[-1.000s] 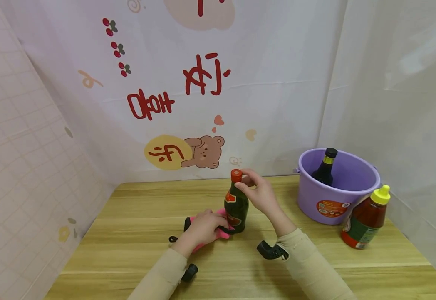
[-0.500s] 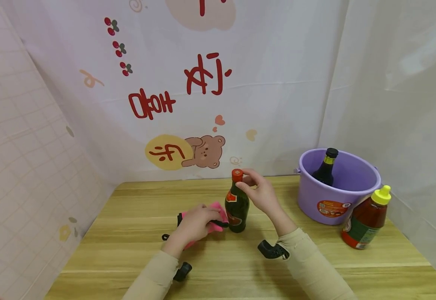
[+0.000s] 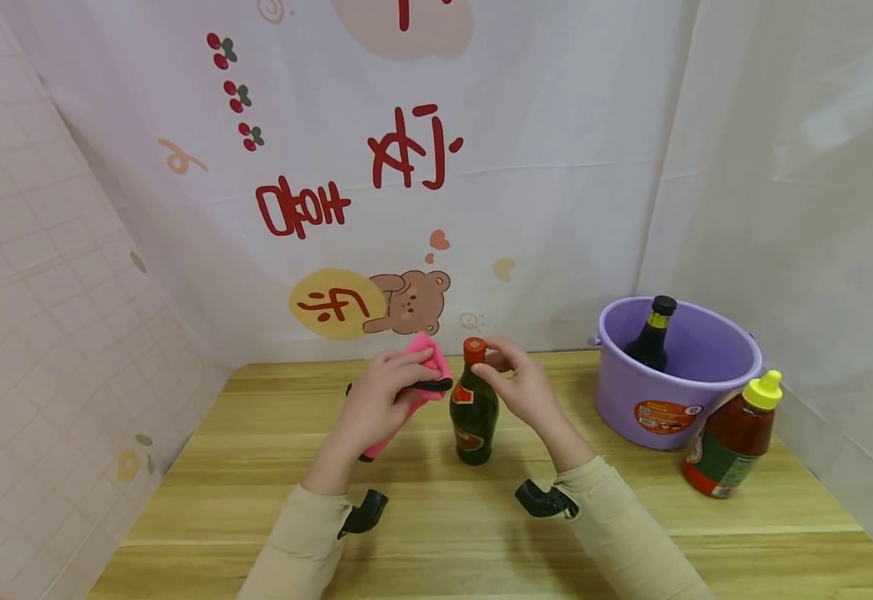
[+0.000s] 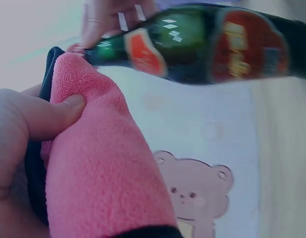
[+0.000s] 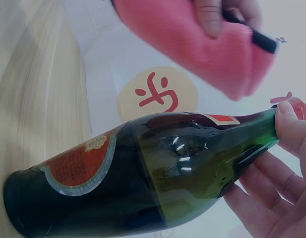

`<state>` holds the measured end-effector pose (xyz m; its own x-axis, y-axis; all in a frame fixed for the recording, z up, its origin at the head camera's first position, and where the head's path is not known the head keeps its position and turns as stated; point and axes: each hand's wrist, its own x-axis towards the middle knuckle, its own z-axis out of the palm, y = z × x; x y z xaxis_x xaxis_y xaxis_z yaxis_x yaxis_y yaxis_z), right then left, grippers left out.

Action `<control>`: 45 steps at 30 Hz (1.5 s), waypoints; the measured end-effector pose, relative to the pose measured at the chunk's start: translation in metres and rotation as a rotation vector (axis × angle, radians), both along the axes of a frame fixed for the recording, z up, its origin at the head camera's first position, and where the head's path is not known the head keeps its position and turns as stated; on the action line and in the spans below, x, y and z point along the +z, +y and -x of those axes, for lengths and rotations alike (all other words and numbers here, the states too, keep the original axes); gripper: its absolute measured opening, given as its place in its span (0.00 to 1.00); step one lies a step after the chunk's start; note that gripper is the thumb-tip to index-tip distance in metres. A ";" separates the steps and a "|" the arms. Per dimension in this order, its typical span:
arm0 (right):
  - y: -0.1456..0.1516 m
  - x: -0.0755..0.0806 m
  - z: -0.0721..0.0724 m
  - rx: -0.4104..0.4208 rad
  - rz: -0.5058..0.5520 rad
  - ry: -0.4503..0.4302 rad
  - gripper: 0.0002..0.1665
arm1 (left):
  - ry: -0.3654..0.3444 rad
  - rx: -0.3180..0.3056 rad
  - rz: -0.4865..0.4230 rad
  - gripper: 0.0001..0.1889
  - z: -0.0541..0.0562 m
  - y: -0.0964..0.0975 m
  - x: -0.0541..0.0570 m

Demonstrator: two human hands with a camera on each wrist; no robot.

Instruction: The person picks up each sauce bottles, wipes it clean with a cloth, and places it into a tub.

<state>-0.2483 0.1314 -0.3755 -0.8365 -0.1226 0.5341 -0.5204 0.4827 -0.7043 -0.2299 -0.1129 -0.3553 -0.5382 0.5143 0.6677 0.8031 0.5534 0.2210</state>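
A green glass bottle (image 3: 474, 417) with a red cap and red labels stands upright on the table. My right hand (image 3: 519, 385) pinches its neck just under the cap between thumb and fingers, as the right wrist view (image 5: 286, 163) also shows. Left of the bottle, my left hand (image 3: 380, 396) grips a folded pink cloth (image 4: 108, 144) with black edging, raised off the table to about cap height. In the left wrist view the thumb presses into the fluffy cloth, whose top corner overlaps the bottle's neck.
A purple bucket (image 3: 631, 408) stands at the back right with a dark, black-capped bottle (image 3: 650, 342) leaning inside. Before it stands a red sauce bottle (image 3: 732, 442) with a yellow cap. A printed white sheet (image 3: 556, 208) hangs behind the wooden table (image 3: 466, 542).
My left hand drew the pink cloth leftward from the bottle's lower side, then lifted it to near the cap. My right hand and the bottle have stayed put.
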 end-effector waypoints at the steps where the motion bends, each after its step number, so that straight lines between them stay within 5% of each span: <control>1: 0.000 0.000 0.000 0.000 -0.002 0.001 0.22 | 0.017 -0.010 -0.005 0.14 0.000 0.002 0.004; 10: -0.001 0.002 0.000 0.007 -0.014 -0.008 0.22 | 0.049 -0.042 -0.012 0.13 -0.001 0.018 0.020; 18: -0.001 0.001 0.000 0.006 -0.015 0.003 0.21 | -0.028 -0.033 -0.013 0.13 0.003 0.027 0.010; 25: -0.002 0.000 0.001 0.004 -0.015 0.012 0.21 | -0.019 -0.049 -0.030 0.12 0.006 0.027 0.004; 45: -0.002 -0.001 -0.001 -0.003 -0.002 0.014 0.22 | -0.115 -0.039 0.154 0.12 0.005 0.018 -0.013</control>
